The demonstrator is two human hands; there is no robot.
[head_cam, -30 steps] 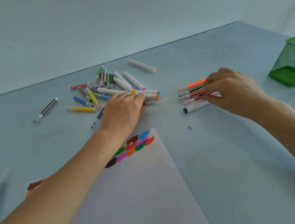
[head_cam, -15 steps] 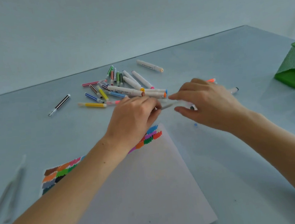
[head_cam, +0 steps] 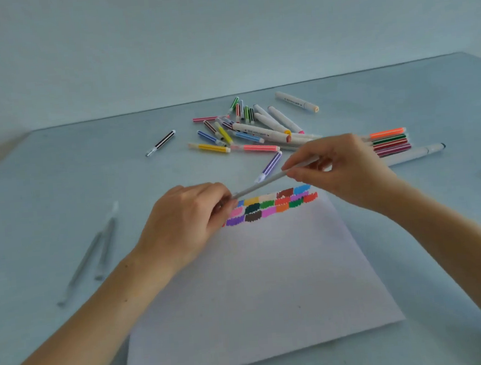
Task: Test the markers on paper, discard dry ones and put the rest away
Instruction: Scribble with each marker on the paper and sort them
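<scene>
A thin grey marker (head_cam: pixel 265 181) is held slanted above the white paper (head_cam: pixel 260 291). My left hand (head_cam: pixel 187 224) pinches its lower left end; my right hand (head_cam: pixel 340 170) pinches it further up. Rows of coloured test swatches (head_cam: pixel 273 205) run along the paper's far edge. A loose pile of several coloured and white markers (head_cam: pixel 246 129) lies beyond the hands. A tidy row of striped markers (head_cam: pixel 390 141) with a long white pen (head_cam: pixel 417 153) lies to the right behind my right hand.
Two thin grey pens (head_cam: pixel 94 250) lie on the table at the left of the paper. A black-striped marker (head_cam: pixel 161 142) lies alone at the far left of the pile. A purple marker (head_cam: pixel 271 166) lies between pile and paper. The wall bounds the table behind.
Both hands have come off the table toward the paper, lifting a thin grey marker between them. The view has shifted left, so the green mesh basket is out of frame.
</scene>
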